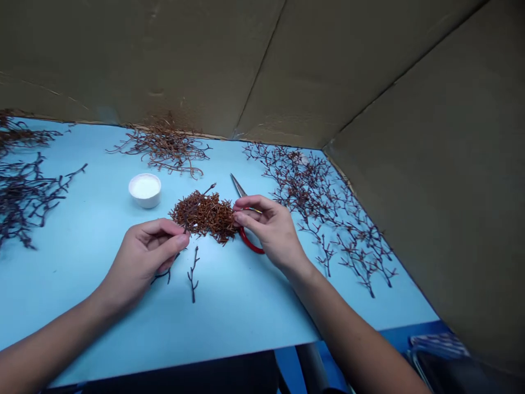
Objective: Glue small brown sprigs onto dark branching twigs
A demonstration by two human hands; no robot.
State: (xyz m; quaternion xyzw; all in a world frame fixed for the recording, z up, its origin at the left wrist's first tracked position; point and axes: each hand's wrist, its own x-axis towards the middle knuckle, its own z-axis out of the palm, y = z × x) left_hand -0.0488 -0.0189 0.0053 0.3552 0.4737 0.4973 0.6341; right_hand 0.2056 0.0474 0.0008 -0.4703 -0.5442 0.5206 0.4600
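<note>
Here, left hand pinching a dark twig, right hand half-curled, fingertips touching the brown twig pile

L hand pinches a thin dark twig at edge of a brown twig pile; R hand touches pile's other side, over red-handled scissors. Loose dark twig lies just below on blue table, w/ white cup beyond, cardboard walls behind.
</note>
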